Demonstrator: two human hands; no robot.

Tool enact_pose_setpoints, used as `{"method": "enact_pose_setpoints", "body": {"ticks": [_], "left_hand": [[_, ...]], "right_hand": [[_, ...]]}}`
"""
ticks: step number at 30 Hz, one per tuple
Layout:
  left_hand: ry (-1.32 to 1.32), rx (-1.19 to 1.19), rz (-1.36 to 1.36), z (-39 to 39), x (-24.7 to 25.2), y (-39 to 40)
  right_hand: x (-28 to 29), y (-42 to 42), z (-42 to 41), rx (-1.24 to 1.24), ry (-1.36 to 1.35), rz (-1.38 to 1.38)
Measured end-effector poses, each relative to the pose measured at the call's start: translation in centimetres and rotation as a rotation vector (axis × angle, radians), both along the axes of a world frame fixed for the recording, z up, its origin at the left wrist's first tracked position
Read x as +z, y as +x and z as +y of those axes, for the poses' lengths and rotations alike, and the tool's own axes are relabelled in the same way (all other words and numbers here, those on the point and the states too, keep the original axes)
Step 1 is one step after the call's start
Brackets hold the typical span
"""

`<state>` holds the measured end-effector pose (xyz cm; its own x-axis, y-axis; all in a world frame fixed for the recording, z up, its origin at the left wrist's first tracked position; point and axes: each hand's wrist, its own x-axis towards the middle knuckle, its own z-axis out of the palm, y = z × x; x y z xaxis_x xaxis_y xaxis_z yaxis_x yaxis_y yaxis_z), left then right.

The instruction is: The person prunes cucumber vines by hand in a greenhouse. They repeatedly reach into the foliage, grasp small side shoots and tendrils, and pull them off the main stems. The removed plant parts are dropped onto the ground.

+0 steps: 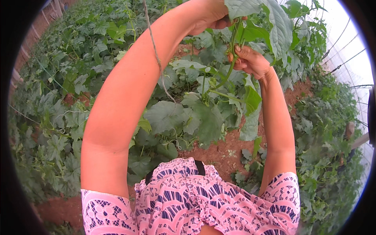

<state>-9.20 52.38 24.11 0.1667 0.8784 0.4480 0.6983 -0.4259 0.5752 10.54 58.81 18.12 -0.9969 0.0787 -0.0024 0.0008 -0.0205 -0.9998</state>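
A green climbing vine [225, 78], which looks like a cucumber or gourd plant, rises in front of me with curling tendrils. My right hand [252, 61] pinches its stem between thumb and fingers, beside what seem to be withered orange-brown blossoms [230, 57]. Higher up, my left hand [219, 23] reaches over to the same stem, its fingers closed around it. A broad leaf [277, 28] covers part of that hand, so the fingertips are mostly hidden. Grey twine [152, 41] hangs across my left forearm, apart from the stem.
Dense leafy vines [58, 141] grow on both sides, over reddish-brown soil [217, 152]. Pale plastic sheeting [349, 38] with dark bent ribs curves up at the right. A thin string [23, 114] runs among the leaves at the left.
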Motion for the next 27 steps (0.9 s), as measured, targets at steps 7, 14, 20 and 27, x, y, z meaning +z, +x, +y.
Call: {"method": "enact_pose_setpoints", "body": {"ticks": [7, 14, 20, 27], "left_hand": [[0.095, 0.271, 0.615, -8.3, 2.3, 3.1], [0.226, 0.188, 0.397, -5.4, 0.0, 1.3], [0.007, 0.352, -0.748, -10.2, -3.3, 5.0], [-0.497, 0.186, -0.528, -11.6, -13.3, 7.6]], "right_hand": [[-0.1, -0.3, -0.1, 0.005, -0.003, 0.030], [-0.8, -0.5, 0.6, 0.003, -0.040, 0.102], [-0.8, -0.1, 0.8, -0.165, 0.097, 0.156], [-0.3, 0.1, 1.1, 0.019, -0.026, 0.096]]}}
